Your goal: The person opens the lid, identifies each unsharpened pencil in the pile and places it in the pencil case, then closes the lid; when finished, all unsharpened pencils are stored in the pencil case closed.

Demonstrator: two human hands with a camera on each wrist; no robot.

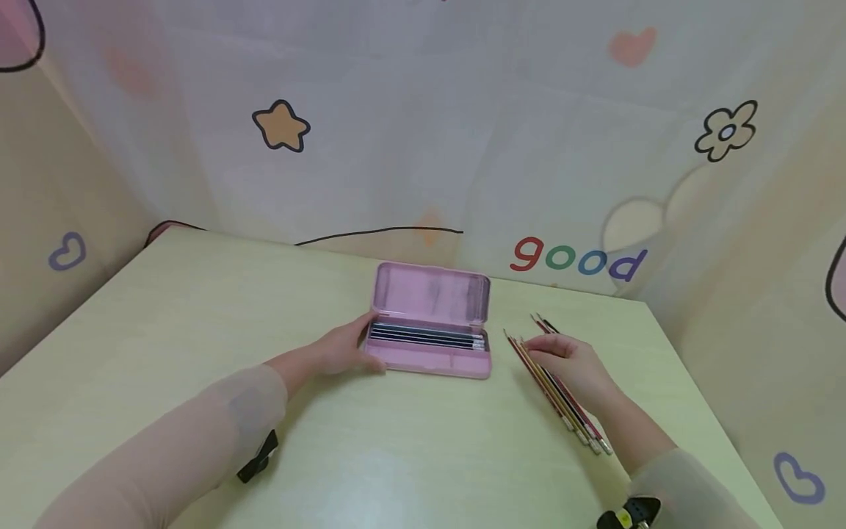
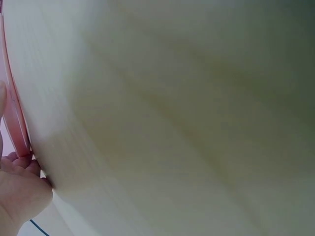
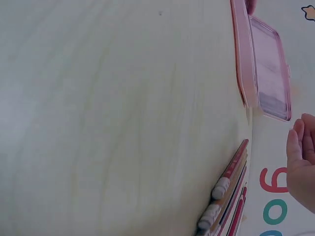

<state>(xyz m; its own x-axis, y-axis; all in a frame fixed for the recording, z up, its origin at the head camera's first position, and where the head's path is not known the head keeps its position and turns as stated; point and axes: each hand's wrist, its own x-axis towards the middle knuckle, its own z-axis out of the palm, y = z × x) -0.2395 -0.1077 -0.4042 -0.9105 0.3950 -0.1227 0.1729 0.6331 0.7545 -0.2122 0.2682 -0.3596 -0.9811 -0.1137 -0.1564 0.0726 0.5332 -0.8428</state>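
A pink pencil case (image 1: 432,362) lies with its lid (image 1: 429,292) raised, several dark pencils (image 1: 426,336) in a row inside it. My left hand (image 1: 344,347) grips the case's left end, thumb at the front corner and fingers at the back; the left wrist view shows that hand (image 2: 22,191) against the case's pink side (image 2: 15,120). To the right, several loose pencils (image 1: 551,386) in red, yellow and black lie slanting, eraser ends toward me. My right hand (image 1: 571,364) hovers over their pointed ends with relaxed fingers. In the right wrist view this hand (image 3: 302,162) shows apart from the pencils (image 3: 229,184).
Everything lies on a pale wooden table (image 1: 198,316). Behind it hangs a printed cloth (image 1: 423,132) with a star, a flower and the word "good". Black straps with small devices sit at both wrists.
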